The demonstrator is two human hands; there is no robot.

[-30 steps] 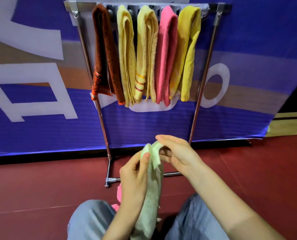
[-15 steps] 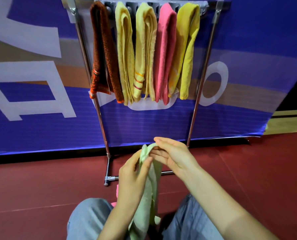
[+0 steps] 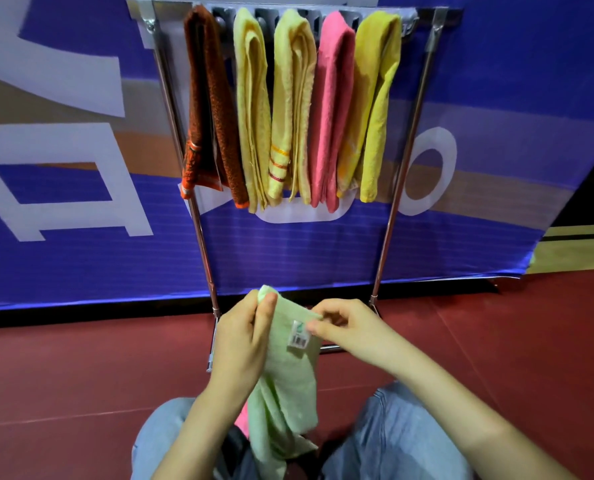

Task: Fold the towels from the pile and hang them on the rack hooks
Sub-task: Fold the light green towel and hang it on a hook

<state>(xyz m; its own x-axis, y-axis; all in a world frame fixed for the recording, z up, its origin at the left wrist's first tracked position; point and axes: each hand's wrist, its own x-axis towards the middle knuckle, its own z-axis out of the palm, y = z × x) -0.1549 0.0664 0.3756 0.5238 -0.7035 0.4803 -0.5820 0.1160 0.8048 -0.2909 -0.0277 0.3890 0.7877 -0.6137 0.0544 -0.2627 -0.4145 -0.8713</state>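
A light green towel hangs between my knees, held up at its top edge. My left hand pinches its upper left corner. My right hand pinches the upper right corner, just beside a small white label. A bit of pink towel shows behind the green one, mostly hidden. The metal rack stands in front of me. On its hooks hang a brown towel, two pale yellow towels, a pink towel and a bright yellow towel.
A blue banner stands upright behind the rack. The floor is dark red matting. My knees in blue jeans frame the towel at the bottom. The rack's foot bar lies on the floor just beyond my hands.
My hands have moved apart, spreading the top edge of the green towel, and its white label now faces me. The view has shifted slightly toward the rack.
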